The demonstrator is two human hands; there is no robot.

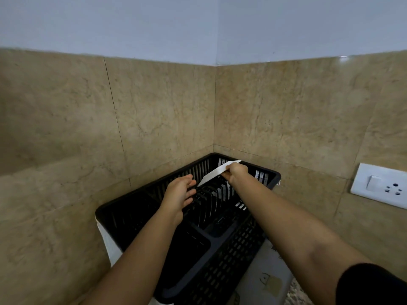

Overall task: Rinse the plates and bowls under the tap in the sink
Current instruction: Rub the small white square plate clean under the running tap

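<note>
Slippage looks the likeliest risk: your right hand (236, 172) pinches the white plate (212, 175) by one edge above the black rack (220, 271), while your left hand (179, 194) hovers open, holding nothing.

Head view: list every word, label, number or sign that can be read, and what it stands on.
No text here can be read.
Dark printed mark on the pale surface by the dish rack: too blurred to read.
Switch plate: no lettering seen.
White plate in the right hand: no print seen.

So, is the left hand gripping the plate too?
No, only the right hand grips the white plate; the left hand is open, fingers spread.
</note>
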